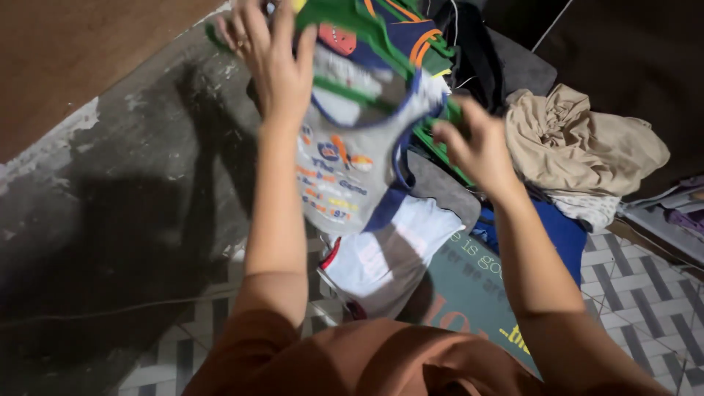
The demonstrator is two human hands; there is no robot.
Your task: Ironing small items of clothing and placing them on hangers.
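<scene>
1. Your left hand (pixel 275 62) is raised at the far side of the scene, fingers fanned upward, its grip closed on the top of a bundle of green hangers (pixel 367 29) with clothes on them.
2. From that bundle hangs a small grey sleeveless shirt (pixel 352 158) with blue trim and colourful print; it dangles just right of your left forearm, above the floor.
3. Your right hand (pixel 477 150) is to the right of the grey shirt, fingers spread and half curled, touching the green hanger edge there; I cannot tell whether its grip has closed on anything.
4. Under the hanging shirt lies a white garment (pixel 389 257) with red trim, on a dark printed mat (pixel 469 293).
5. Far right, a crumpled beige cloth (pixel 579 139) sits on a heap, with blue fabric (pixel 561 235) below it.
6. The patterned tile floor (pixel 645 293) shows near right; bare grey concrete (pixel 110 220) fills the left.
7. Your orange sleeve (pixel 352 363) covers the near edge.
</scene>
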